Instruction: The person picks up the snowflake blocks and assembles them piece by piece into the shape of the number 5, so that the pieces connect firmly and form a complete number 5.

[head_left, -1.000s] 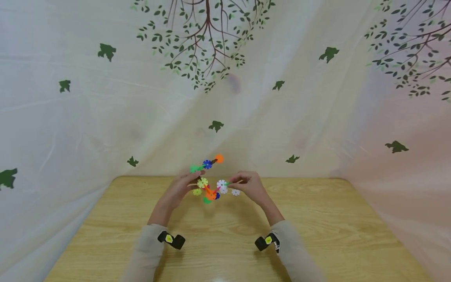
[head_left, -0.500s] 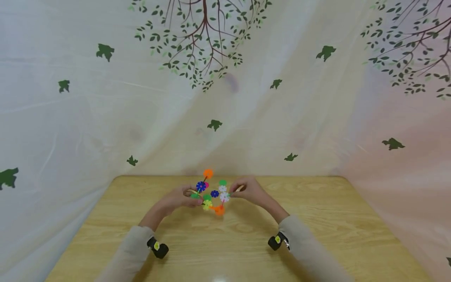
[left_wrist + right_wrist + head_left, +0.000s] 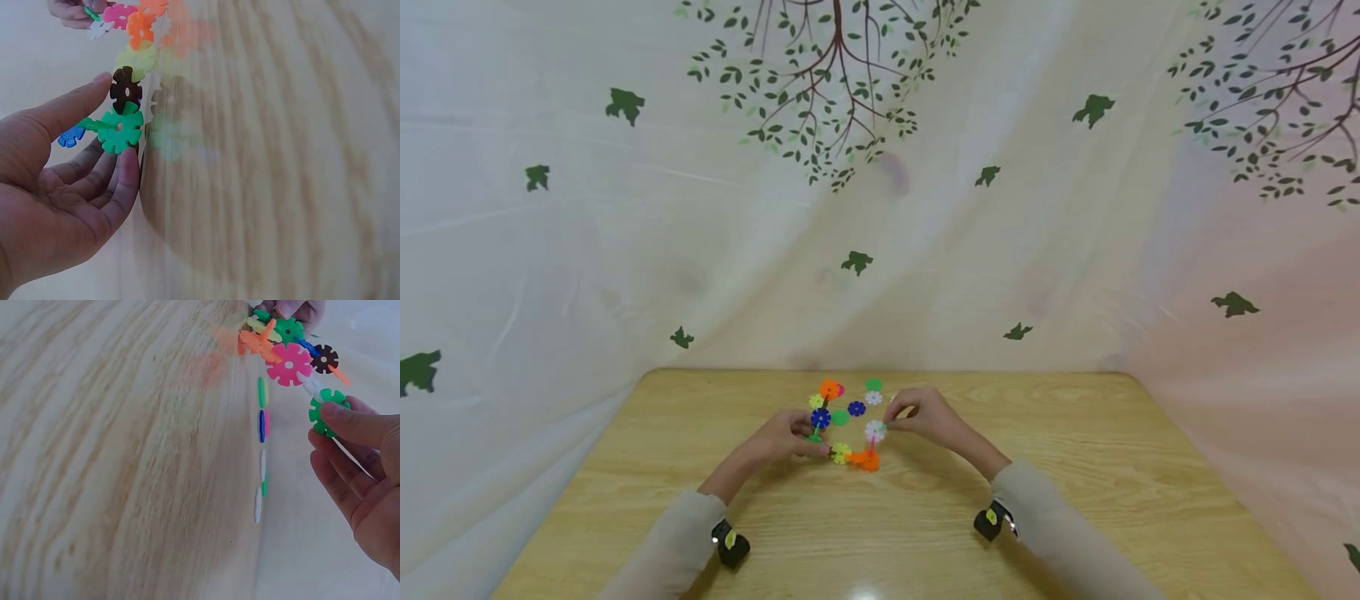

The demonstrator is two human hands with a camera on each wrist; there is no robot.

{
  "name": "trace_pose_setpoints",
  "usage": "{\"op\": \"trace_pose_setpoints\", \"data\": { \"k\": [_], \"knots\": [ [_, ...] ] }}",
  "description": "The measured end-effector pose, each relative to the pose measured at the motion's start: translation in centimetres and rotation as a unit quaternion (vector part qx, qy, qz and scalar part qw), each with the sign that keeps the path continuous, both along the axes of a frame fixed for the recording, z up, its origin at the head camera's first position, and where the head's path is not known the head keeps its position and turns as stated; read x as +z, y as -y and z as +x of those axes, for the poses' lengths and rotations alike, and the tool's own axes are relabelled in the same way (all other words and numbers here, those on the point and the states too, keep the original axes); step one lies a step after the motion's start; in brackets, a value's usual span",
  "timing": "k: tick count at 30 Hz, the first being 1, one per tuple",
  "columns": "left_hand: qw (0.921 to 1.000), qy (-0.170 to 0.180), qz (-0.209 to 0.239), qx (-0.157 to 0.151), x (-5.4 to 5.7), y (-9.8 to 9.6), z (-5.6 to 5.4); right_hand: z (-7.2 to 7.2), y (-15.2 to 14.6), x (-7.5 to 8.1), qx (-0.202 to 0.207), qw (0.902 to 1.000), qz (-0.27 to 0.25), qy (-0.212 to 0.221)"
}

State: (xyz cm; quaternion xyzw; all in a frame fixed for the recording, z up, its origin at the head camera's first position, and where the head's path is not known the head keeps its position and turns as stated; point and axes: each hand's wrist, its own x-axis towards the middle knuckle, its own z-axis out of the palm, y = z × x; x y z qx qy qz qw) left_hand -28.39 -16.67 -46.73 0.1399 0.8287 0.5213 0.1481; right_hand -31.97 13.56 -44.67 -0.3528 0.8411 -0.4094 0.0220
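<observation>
A chain of slotted plastic snowflake discs, orange, pink, yellow, brown, green, blue and white, curves between the two hands close over the table. My left hand (image 3: 787, 437) grips one end: in the left wrist view the thumb is at the brown disc (image 3: 126, 90) and a fingertip touches the green disc (image 3: 120, 129). With thumb and fingers, my right hand (image 3: 927, 414) pinches the green disc (image 3: 329, 412) at the other end, which joins a white disc (image 3: 875, 431). The orange discs (image 3: 867, 460) form the near bend, beside the yellow disc (image 3: 841, 453).
Several loose discs lie behind the chain on the wooden table (image 3: 880, 533), among them a blue disc (image 3: 857, 408), a green disc (image 3: 874, 385) and a smaller-looking white disc (image 3: 873, 398). A pale cloth (image 3: 925, 317) with printed leaves hangs behind the table's back edge.
The chain has come down from a raised, tilted pose to low over the table. My left hand has turned and lowered; my right hand has lowered slightly, still pinching its end.
</observation>
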Motion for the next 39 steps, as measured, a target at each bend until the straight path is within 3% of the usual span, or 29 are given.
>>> {"op": "trace_pose_setpoints", "data": {
  "k": [7,11,17,19,22,25,27,29,33,39],
  "knots": [
    [0.9998,0.009,-0.003,0.015,0.4,0.0,0.3,0.0,0.2,-0.2,0.013,0.9994,-0.009,-0.03],
    [0.9984,0.003,-0.014,0.056,0.8,0.0,0.4,0.1,0.3,-0.2,0.011,0.9991,-0.016,-0.038],
    [0.9854,-0.069,-0.02,0.154,2.1,-1.1,0.1,0.3,0.4,0.2,0.009,0.999,-0.025,-0.036],
    [0.9808,-0.101,-0.007,0.167,2.6,-1.9,0.1,0.3,0.5,0.3,0.009,0.999,-0.024,-0.036],
    [0.9807,-0.127,0.027,0.146,3.2,-3.3,0.2,0.2,0.6,0.3,0.012,0.999,-0.02,-0.037],
    [0.9862,-0.132,0.058,0.081,3.2,-4.7,0.1,0.2,0.7,0.3,0.016,0.9989,-0.019,-0.04],
    [0.9897,-0.124,0.06,0.038,2.8,-5.4,0.1,0.2,0.7,0.4,0.017,0.9987,-0.022,-0.042],
    [0.9924,-0.114,0.044,0.014,2.3,-6.1,0.0,0.2,0.7,0.4,0.019,0.9985,-0.022,-0.046],
    [0.9951,-0.096,0.016,0.014,1.1,-6.9,-0.2,0.1,0.6,0.4,0.022,0.9985,-0.021,-0.046],
    [0.9952,-0.086,0.029,0.036,0.5,-7.7,-0.3,-0.1,0.6,0.1,0.015,0.9989,-0.025,-0.038]
  ]
}}
